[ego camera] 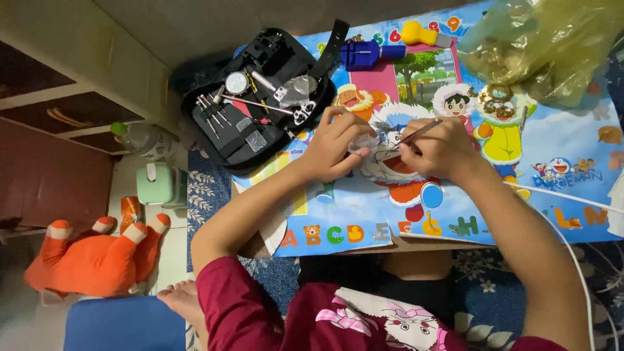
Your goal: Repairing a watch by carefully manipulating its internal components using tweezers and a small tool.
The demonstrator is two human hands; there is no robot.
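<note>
L hand (333, 146) is pinching a small clear, roundish piece (362, 143) near the mid of the bench (559, 162), fingers clamped on it. R hand (437, 148) is gripping a thin metal tool (416, 133), tip touching the piece. Black tool case (253, 97) is lying open by the far-left corner.

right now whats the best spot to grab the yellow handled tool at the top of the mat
Grip the yellow handled tool around its bulbous yellow handle, coming down from above. It lies flat on the mat, handle to the left and clear of the blue tool; the grey head end is thinner.
</note>
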